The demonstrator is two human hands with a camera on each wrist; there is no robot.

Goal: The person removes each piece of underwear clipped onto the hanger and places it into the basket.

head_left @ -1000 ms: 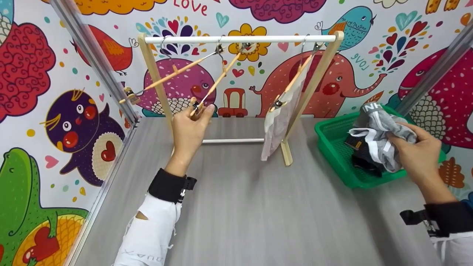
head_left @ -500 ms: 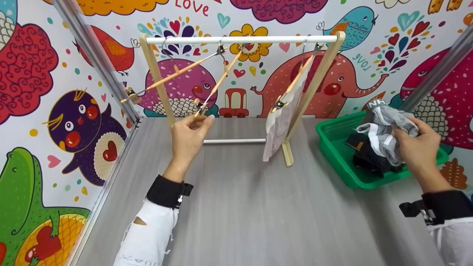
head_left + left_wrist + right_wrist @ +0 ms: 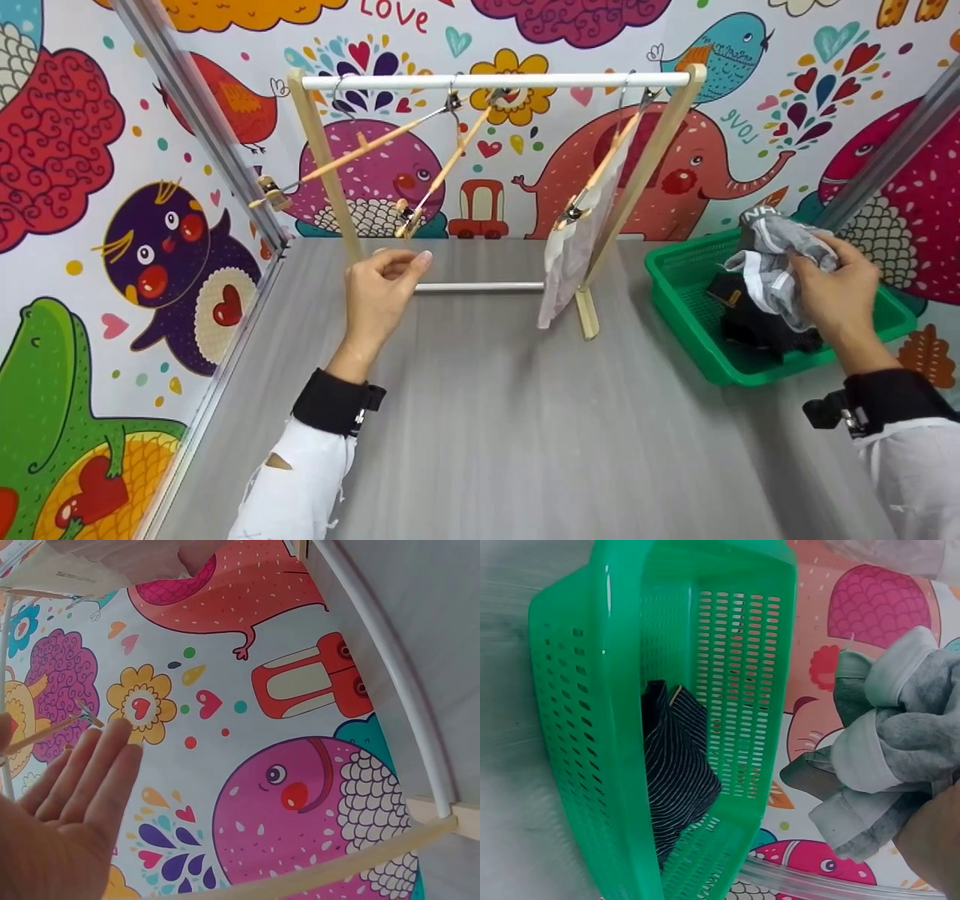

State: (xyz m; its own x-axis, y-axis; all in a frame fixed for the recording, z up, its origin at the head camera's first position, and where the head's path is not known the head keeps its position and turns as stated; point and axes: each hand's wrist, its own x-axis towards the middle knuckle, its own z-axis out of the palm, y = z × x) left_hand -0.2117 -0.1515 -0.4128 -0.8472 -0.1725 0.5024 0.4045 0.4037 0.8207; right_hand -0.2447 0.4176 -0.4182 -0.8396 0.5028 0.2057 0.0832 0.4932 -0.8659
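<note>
At 3 o'clock on the counter, the right hand held a bunched-up grey cloth over a green basket. Its grip was closed tight, with the thumb and fingers pinching the cloth. A dark stripy cloth lay in the basket. At 9 o'clock, the left hand had a loose grip with nothing in it. A bare hanger had its near clip at 1 o'clock from that hand, close to the fingertips. The hanger hung from the rack at 12 o'clock. A pale cloth hung at 4 o'clock from the bare hanger.
</note>
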